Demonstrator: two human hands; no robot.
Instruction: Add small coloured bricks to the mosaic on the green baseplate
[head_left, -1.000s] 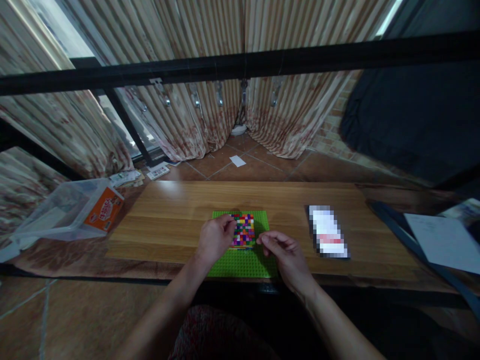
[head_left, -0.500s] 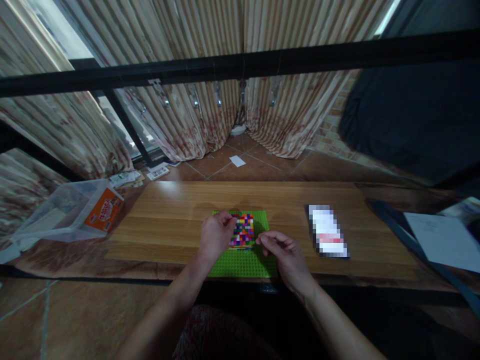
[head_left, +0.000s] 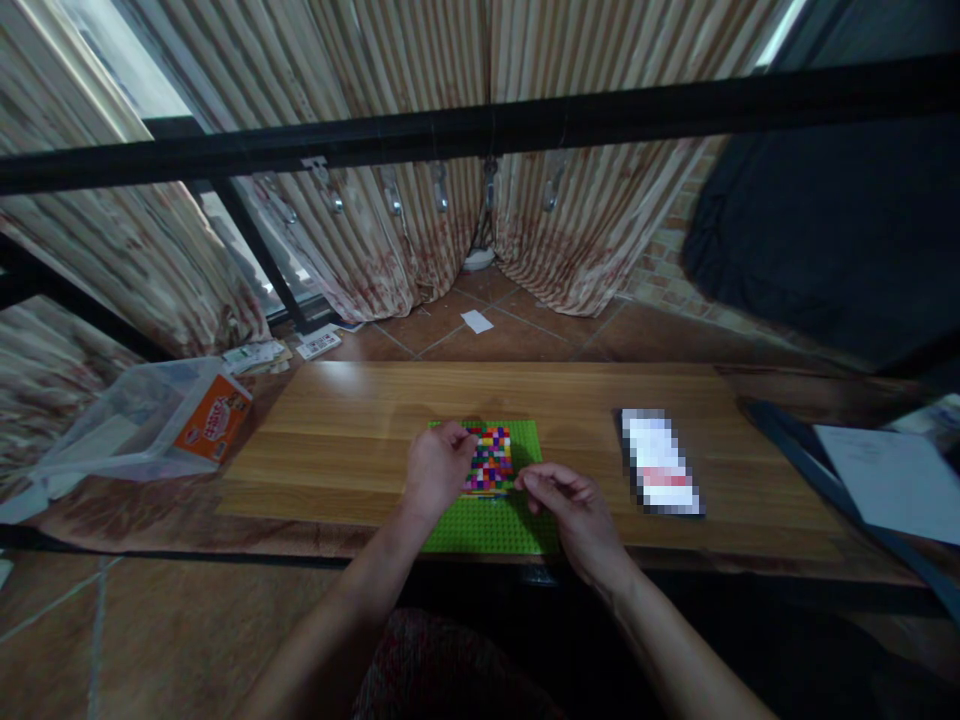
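A green studded baseplate (head_left: pixel 487 528) lies flat on the wooden board, near its front edge. On the plate's upper part sits a dense block of small multicoloured bricks (head_left: pixel 495 455). My left hand (head_left: pixel 441 468) is over the plate's left side, fingers pinched together at the left edge of the bricks; anything between them is too small to make out. At the plate's right side my right hand (head_left: pixel 570 505) has thumb and forefinger pinched close to the bricks' lower right corner. Whatever that pinch holds, if anything, cannot be seen.
The wooden board (head_left: pixel 330 430) extends to both sides. A phone (head_left: pixel 661 462) with a blurred screen lies at the right. Farther right are white paper (head_left: pixel 889 480) and a dark strap (head_left: pixel 795 445). A clear plastic bin (head_left: pixel 142 440) with an orange label stands at the left.
The whole view has shifted slightly, so everything appears a little farther right. Both hands keep nearly the same pose over the baseplate.
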